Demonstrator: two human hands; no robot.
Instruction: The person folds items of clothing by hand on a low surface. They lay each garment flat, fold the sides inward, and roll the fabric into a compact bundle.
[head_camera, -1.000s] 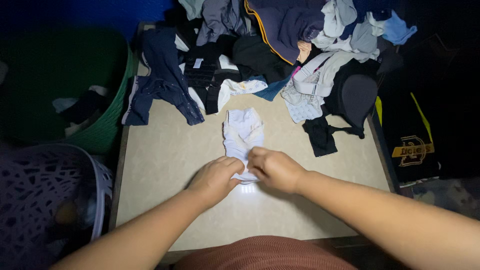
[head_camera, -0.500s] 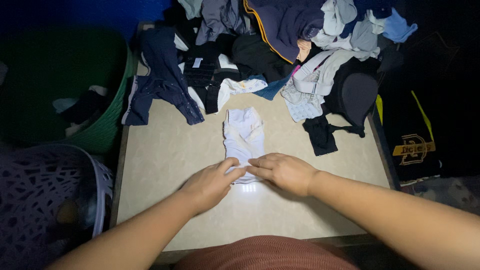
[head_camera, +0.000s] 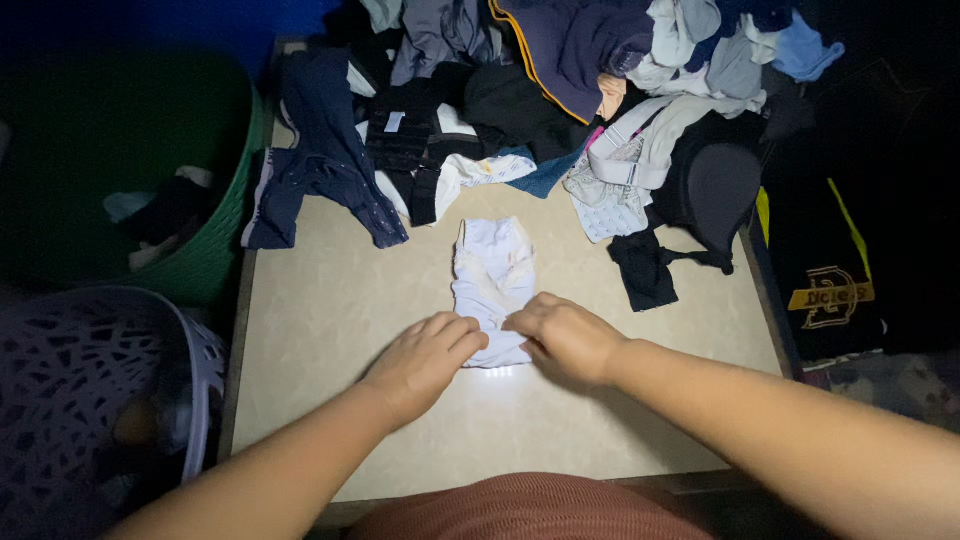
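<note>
A small white garment (head_camera: 492, 285) lies folded lengthwise near the middle of the beige table (head_camera: 330, 330), its near end under both hands. The left hand (head_camera: 425, 360) presses flat on its lower left edge, fingers loosely curled, gripping nothing; the right hand (head_camera: 565, 335) rests palm-down on the lower right edge, likewise ungrasping. A heap of mixed clothes (head_camera: 560, 90) crowds the table's far side. A green basket (head_camera: 215, 235) and a white openwork basket (head_camera: 90, 390) stand to the left.
</note>
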